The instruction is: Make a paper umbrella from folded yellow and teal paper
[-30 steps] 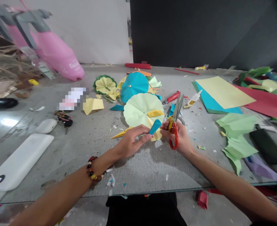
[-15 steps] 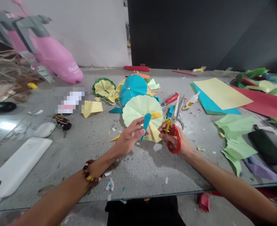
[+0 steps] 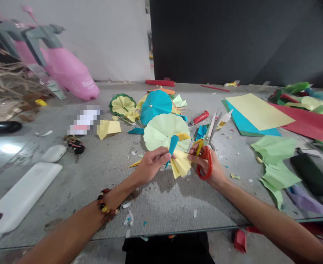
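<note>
Between its thumb and fingers my left hand (image 3: 153,163) pinches a narrow folded blue paper (image 3: 173,146). A pleated pale yellow paper (image 3: 181,164) spreads between both hands, its right edge at my right fingertips. My right hand (image 3: 208,167) is closed around scissors (image 3: 206,154) with red and yellow handles, their blades slightly apart and pointing up and away. Behind the hands lies a light green scalloped paper disc (image 3: 161,128), with a small orange-yellow folded piece (image 3: 182,136) over it. A blue pleated disc (image 3: 157,104) lies farther back.
Pink spray bottles (image 3: 70,73) stand at the back left. A white power bank (image 3: 24,196) lies at the left. A red-handled cutter (image 3: 200,118), a glue bottle (image 3: 225,118), yellow sheets (image 3: 260,110) and crumpled green paper (image 3: 276,165) lie to the right.
The pleated yellow paper has fanned wider and hangs lower between my hands. My right hand and the scissors have shifted slightly right, and the view has tilted a little.
</note>
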The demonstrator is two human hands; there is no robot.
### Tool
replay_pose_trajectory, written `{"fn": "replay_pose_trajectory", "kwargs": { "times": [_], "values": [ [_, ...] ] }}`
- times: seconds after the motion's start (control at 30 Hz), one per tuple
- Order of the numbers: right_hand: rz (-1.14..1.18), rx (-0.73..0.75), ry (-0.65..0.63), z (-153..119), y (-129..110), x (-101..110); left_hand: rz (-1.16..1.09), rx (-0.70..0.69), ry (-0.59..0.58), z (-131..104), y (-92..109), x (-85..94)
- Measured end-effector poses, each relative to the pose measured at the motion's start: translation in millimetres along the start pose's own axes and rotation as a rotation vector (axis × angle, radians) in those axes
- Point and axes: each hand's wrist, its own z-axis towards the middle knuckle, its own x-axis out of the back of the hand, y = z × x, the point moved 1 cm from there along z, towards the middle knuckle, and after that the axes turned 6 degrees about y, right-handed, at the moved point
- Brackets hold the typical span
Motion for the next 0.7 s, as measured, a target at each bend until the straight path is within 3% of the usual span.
{"fn": "replay_pose_trajectory", "kwargs": {
  "times": [0.47, 0.7],
  "values": [
    [0.029, 0.019, 0.076, 3.3, -0.9, 0.3, 0.035, -0.022, 0.039, -0.8, -3.3, -1.1],
    [-0.045, 0.068, -0.005, 2.0, 0.0, 2.6, 0.077, -0.095, 0.09, -1.8, -9.7, -0.2]
  ]
}}
